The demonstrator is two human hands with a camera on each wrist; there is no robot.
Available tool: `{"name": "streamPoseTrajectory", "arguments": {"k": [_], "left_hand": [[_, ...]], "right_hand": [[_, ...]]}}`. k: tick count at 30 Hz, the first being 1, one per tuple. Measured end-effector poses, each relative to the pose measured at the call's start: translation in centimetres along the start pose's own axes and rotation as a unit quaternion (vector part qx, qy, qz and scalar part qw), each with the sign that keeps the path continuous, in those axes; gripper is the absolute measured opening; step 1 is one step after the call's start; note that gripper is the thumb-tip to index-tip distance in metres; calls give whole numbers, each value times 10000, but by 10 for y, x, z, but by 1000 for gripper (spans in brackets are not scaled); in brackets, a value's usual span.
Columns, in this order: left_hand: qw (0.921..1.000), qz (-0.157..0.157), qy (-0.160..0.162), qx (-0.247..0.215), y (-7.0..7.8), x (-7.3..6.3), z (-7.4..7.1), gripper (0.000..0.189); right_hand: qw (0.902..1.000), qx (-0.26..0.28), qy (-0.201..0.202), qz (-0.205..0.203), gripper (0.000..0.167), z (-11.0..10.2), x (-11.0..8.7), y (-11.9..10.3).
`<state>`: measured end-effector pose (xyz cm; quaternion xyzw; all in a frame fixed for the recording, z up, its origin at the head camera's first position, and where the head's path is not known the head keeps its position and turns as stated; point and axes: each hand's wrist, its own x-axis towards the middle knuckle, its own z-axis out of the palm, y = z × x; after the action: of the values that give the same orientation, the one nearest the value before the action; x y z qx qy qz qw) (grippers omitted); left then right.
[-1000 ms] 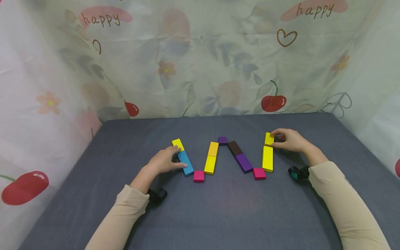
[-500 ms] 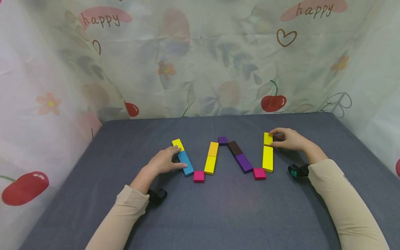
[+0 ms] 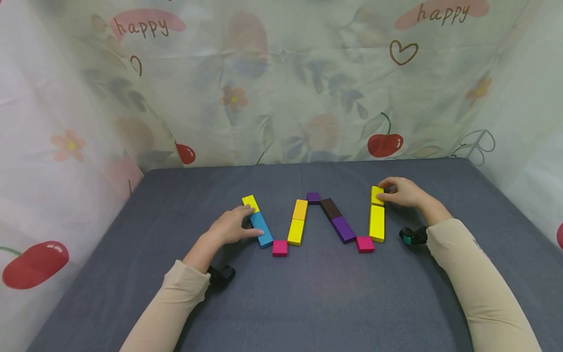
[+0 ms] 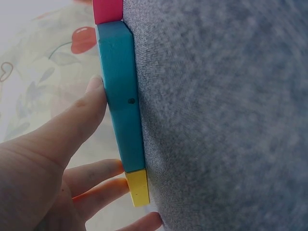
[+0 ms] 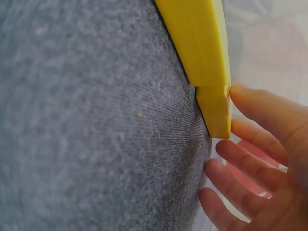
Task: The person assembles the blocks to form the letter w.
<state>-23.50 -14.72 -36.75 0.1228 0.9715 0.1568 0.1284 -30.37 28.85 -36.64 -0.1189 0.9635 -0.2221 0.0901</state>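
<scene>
Flat coloured blocks lie end to end in a zigzag on the dark grey cloth. My left hand (image 3: 230, 226) rests beside the leftmost leg, a blue block (image 3: 261, 228) with a yellow block (image 3: 249, 203) at its far end. In the left wrist view the thumb touches the blue block's upper edge, while fairly straight fingers reach its lower end and the yellow block. Over at the right end, my right hand (image 3: 404, 192) touches a short yellow block (image 3: 377, 194) with thumb and forefinger; its other fingers extend loosely. That block meets a longer yellow block (image 3: 377, 223).
Between the hands lie a pink block (image 3: 279, 248), orange block (image 3: 300, 209), yellow block (image 3: 296, 232), small purple block (image 3: 313, 198), dark brown block (image 3: 331, 208), long purple block (image 3: 343, 230) and another pink block (image 3: 365, 244). A printed curtain (image 3: 281, 88) hangs behind the table.
The short yellow block has shifted slightly left, into line with the longer one. My right hand has moved a little left and away from me; the left hand stays put.
</scene>
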Motion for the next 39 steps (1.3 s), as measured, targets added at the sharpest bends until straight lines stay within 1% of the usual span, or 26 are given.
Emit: {"name": "streamPoseTrajectory", "arguments": {"k": [9, 28, 34, 39], "left_hand": [[10000, -13, -14, 17, 0, -1, -1, 75], [10000, -11, -10, 12, 0, -1, 0, 75], [10000, -2, -20, -9, 0, -1, 0, 75], [10000, -6, -5, 25, 0, -1, 0, 76]], "right_hand": [[9999, 17, -4, -138, 47, 1, -1, 3], [9996, 76, -56, -249, 49, 2, -3, 2], [9998, 134, -67, -160, 51, 2, -4, 2], [9998, 185, -15, -22, 48, 2, -5, 3]]}}
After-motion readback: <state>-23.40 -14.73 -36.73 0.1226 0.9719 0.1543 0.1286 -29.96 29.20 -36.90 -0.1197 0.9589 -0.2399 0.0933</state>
